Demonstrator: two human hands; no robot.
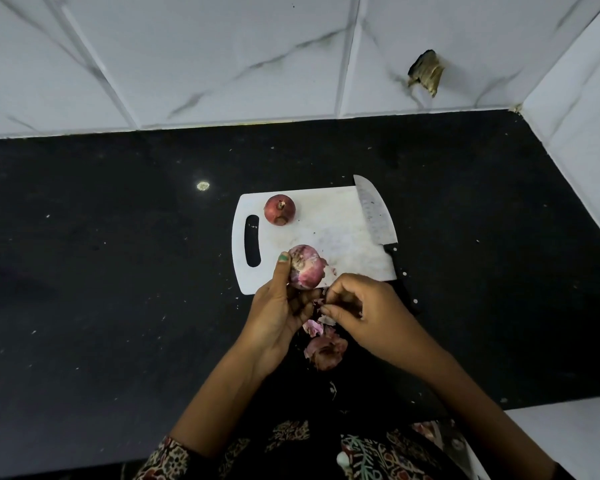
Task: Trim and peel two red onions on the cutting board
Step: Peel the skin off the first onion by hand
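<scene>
My left hand (278,313) grips a partly peeled red onion (305,266) above the near edge of the white cutting board (333,233). Its pale pink flesh shows where skin is off. My right hand (364,313) is curled just right of the onion, its fingertips pinching a strip of onion skin (321,301) below it. A second red onion (280,209), with its dark skin on, sits at the board's far left corner. A broad knife (374,213) lies along the board's right edge, blade pointing away, black handle toward me.
Loose onion peels (326,348) lie on the black countertop (118,271) between my wrists. White marble-look tiled walls (222,57) stand behind and at the right. The counter's front edge runs close to my body.
</scene>
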